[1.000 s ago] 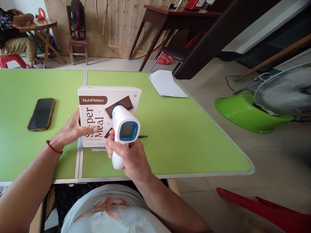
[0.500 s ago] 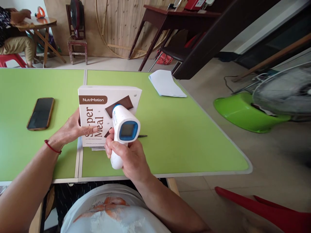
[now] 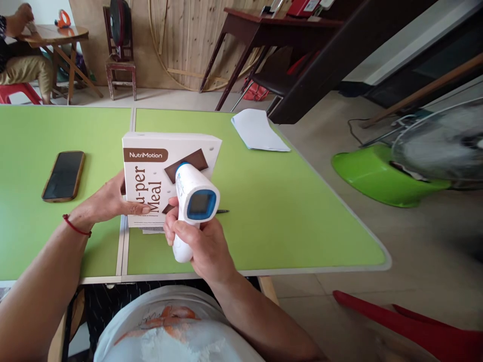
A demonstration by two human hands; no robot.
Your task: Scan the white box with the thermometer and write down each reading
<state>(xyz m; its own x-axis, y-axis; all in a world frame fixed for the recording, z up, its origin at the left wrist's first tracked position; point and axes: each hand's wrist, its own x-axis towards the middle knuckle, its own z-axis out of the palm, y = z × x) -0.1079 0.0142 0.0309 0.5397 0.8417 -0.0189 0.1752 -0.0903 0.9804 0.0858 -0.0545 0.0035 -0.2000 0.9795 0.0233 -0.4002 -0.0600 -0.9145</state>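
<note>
My left hand (image 3: 109,200) grips the left side of a white "NutriMotion" box (image 3: 147,173), thumb across its front and the other fingers out of sight behind. The box is held up with its printed front facing me. In my right hand (image 3: 206,239) is a white and blue infrared thermometer (image 3: 194,193), my fingers wrapped round its handle. Its grey screen faces me and its blue nose points at the box front, covering part of the print; whether the two touch I cannot tell. Behind the thermometer, the tip of a dark pen (image 3: 223,211) shows on the table.
A phone (image 3: 64,176) lies left on the green table (image 3: 302,221); white papers (image 3: 259,129) lie near its far right edge. Right of the table stand a fan (image 3: 445,141) and a red chair (image 3: 407,322). Another person (image 3: 22,60) sits at a round table, far left.
The box and thermometer have shifted very slightly right. My left hand has slid a little left along the box. The other person's hand has risen.
</note>
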